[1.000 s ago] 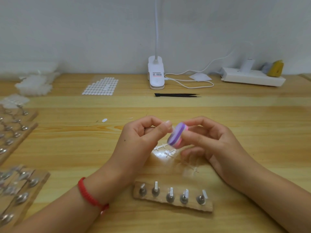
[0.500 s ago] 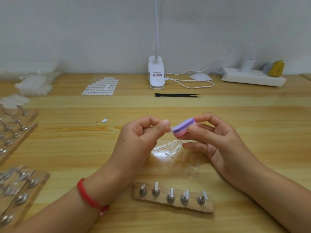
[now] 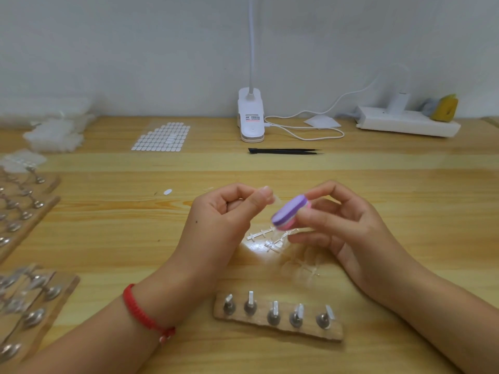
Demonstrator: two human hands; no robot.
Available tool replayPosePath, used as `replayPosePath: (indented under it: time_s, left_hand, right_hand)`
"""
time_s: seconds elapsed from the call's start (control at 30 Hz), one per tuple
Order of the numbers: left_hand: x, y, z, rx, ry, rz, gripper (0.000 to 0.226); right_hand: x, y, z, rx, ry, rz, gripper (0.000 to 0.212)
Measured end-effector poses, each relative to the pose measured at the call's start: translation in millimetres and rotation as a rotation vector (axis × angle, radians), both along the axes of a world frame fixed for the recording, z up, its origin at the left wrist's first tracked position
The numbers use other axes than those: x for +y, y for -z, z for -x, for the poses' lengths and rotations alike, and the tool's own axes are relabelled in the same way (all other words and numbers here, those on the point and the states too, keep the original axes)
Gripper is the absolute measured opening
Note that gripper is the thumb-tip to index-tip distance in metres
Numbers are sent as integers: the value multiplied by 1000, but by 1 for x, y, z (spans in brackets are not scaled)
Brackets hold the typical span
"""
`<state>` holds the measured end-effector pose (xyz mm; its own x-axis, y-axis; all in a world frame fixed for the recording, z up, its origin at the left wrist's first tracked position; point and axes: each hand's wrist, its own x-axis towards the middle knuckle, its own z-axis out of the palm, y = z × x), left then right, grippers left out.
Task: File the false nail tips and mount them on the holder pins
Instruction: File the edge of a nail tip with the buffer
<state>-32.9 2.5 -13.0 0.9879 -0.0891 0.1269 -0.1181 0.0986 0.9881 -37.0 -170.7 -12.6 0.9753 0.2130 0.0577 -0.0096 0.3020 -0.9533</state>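
False nail tip (image 3: 276, 201) filing looked to be the step in hand, done above a wooden surface (image 3: 108, 238). The left hand (image 3: 224, 220) was held clear of that surface, its grip a narrow pinch of thumb and curled forefinger on the clear nail tip. The right hand (image 3: 348, 225) faced it, its grip closed on a small purple-and-pink buffer block (image 3: 289, 213). Both were raised, probably so the block could stroke the edge freely and in plain sight. Nearer the person lay the wooden holder strip (image 3: 334, 334), its five pins (image 3: 274, 310) upright and within easy reach for mounting; whether they already bore tips could not be told. The block's long axis slanted from lower left up to the right, purple face uppermost. The nail tip, blurred, jutted rightward from the pinch toward the block; contact could not be told.
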Motion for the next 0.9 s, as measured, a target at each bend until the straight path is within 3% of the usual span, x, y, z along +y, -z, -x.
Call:
replayPosePath:
  time_s: [0.07,0.23,0.4,0.53,0.67,0.8,0.9]
  left_hand:
    - [0,0,0,-7,10,-11,21]
    - [-1,0,0,-10,10,-28,20]
    - [-1,1,-1,-15,73,-49,21]
    - [-2,2,2,-38,124,-102,23]
    - [-2,2,0,-33,123,-92,21]
    - [-3,2,3,-53,148,-113,22]
    - [-3,1,3,-59,138,-114,21]
  right_hand:
    - [2,-1,2,-28,-14,43,18]
    - [-5,-3,-4,84,104,-139,29]
    - [3,-2,4,-71,-81,120,16]
    - [-4,-1,-3,62,72,-79,25]
    - [1,-1,1,-18,-78,55,21]
    - [-3,1,-4,41,30,-37,23]
    - [-3,2,-3,15,-62,46,21]
